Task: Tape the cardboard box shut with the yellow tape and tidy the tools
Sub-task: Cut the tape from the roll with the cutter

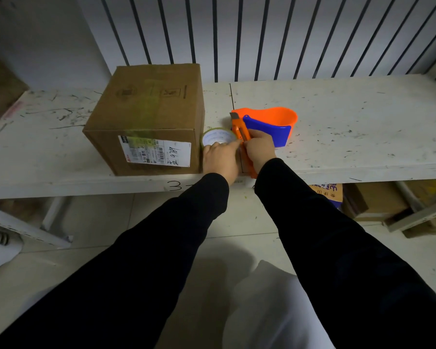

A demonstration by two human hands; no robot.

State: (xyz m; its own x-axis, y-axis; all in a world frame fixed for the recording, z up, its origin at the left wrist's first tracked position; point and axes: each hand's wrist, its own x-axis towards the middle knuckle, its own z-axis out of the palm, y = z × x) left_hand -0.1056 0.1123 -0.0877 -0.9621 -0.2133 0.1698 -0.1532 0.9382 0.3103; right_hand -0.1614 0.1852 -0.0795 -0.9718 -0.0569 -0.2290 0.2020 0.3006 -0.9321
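From the head camera, one cardboard box (146,119) sits on the left half of the white bench (337,127), its flaps down and a strip of yellow tape (146,104) already running over the top and down the front face onto the shipping label (156,152). Just right of the box, touching or nearly touching its lower corner, lies one tape roll (218,137) with its open core facing up. The left hand (220,157) rests on the near edge of that roll, fingers curled down onto it. I cannot tell whether they actually pinch it or only steady it.

The right hand (259,149) is closed around one orange utility knife (242,132). The knife's long axis runs away from the person, blade end pointing up and slightly left, right alongside the roll. Directly behind the right hand, close by, stand two nested bins: one orange bin (275,117) and one blue bin (269,134) in front of it.

The coming move probably turns on the knife and the bins: they lie straight ahead of the right hand, which is the nearer one, so dropping the knife in is a short forward reach.
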